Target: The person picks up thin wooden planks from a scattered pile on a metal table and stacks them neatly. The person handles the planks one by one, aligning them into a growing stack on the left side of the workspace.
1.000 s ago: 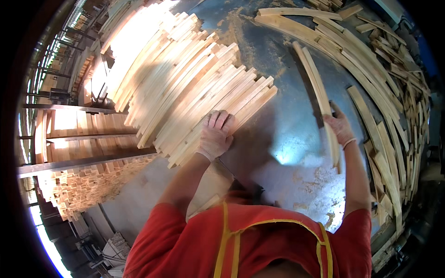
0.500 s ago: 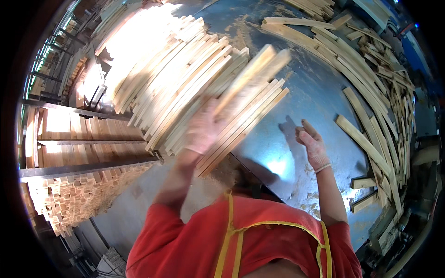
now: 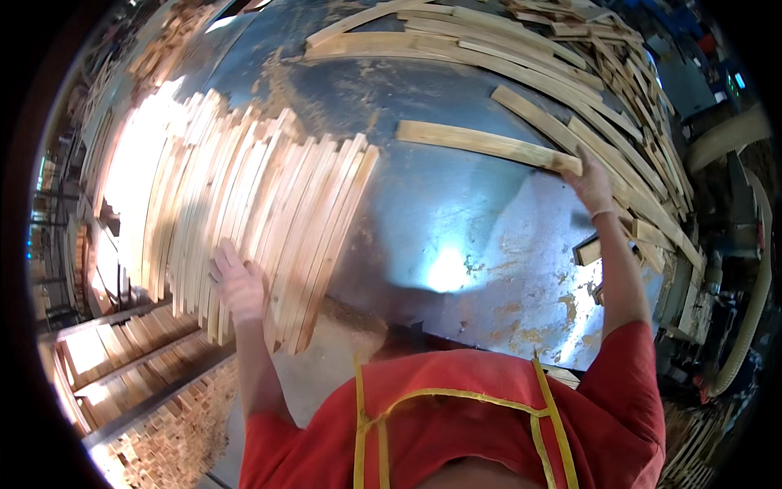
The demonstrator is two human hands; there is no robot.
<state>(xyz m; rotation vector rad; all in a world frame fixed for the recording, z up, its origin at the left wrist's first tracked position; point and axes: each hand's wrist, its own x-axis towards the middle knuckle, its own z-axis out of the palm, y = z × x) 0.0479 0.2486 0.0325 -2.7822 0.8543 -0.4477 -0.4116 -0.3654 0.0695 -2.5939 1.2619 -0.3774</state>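
Observation:
My right hand (image 3: 593,186), in a light work glove, is closed round the near right end of a wooden strip (image 3: 485,145). The strip stretches to the left above the metal table (image 3: 423,220); whether its far end touches the surface I cannot tell. On the left, my left hand (image 3: 238,287), gloved too, lies with fingers stretched out on the near ends of a row of pale wooden strips (image 3: 269,204). These strips sit side by side, their ends uneven, and strong light washes out the left part of the row.
Longer boards (image 3: 505,53) lie in a curve along the far and right sides of the table, beside a heap of loose strips (image 3: 623,69). Below left stands a rack of stacked wood (image 3: 147,350). A ribbed hose (image 3: 762,261) runs at the far right.
My view has swung right. The strips that were moving with my left hand are no longer in it; that hand now rests on the row. My right hand, previously unladen, has gripped a wooden strip.

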